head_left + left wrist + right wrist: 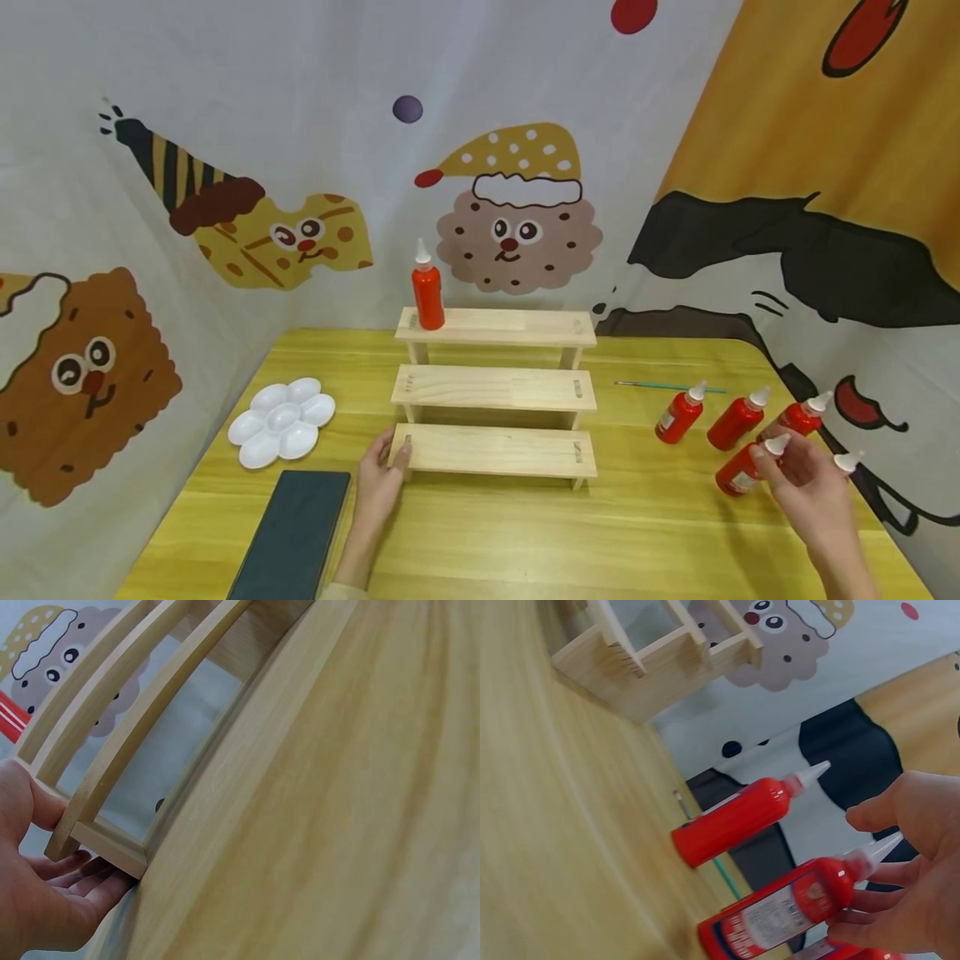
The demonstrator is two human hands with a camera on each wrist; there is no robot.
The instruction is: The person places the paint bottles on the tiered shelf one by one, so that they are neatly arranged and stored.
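Observation:
My left hand (380, 471) grips the left end of a three-step wooden rack (495, 450), thumb on the lowest step and fingers at its side. In the left wrist view, those fingers (82, 889) lie against the end leg. On the top step, at the left, stands a red squeeze bottle (428, 296) with a white nozzle. My right hand (817, 487) is at the group of similar bottles on the right. In the right wrist view, thumb and fingers are spread around the nozzle of a labelled red bottle (780, 911); whether the fingertips touch it is unclear.
Other red bottles (680, 414) stand close by on the right, one partly hidden behind my right hand. A thin teal paintbrush (667, 387) lies behind them. At left are a white flower-shaped palette (282, 421) and a dark book (292, 533). A printed curtain (315, 125) hangs behind the table.

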